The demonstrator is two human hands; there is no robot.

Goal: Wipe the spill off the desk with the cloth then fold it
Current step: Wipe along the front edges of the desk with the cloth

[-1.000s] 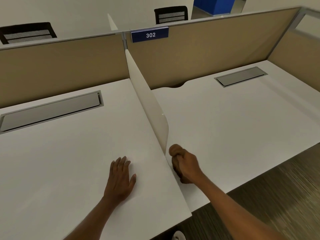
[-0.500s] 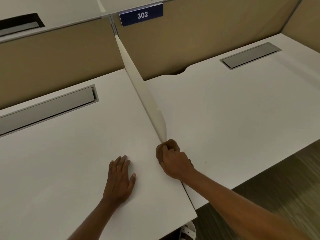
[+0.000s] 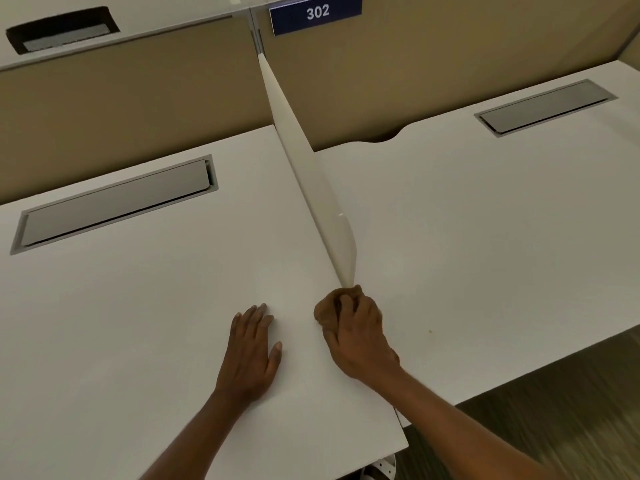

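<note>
My right hand is shut on a bunched brown cloth and rests right at the front end of the white divider, on the seam between the two white desks. Only a lump of the cloth shows past my fingers. My left hand lies flat, palm down with fingers apart, on the left desk, a hand's width left of the cloth. A tiny tan speck sits on the right desk; I see no other spill.
Each desk has a grey cable flap, one at the left and one at the far right. Tan partition panels close off the back, with a blue "302" sign. The desks' front edges drop to dark carpet.
My right hand has moved left with the cloth, from the right desk to the divider's front end. My left hand has stayed flat. The view has tilted down.
</note>
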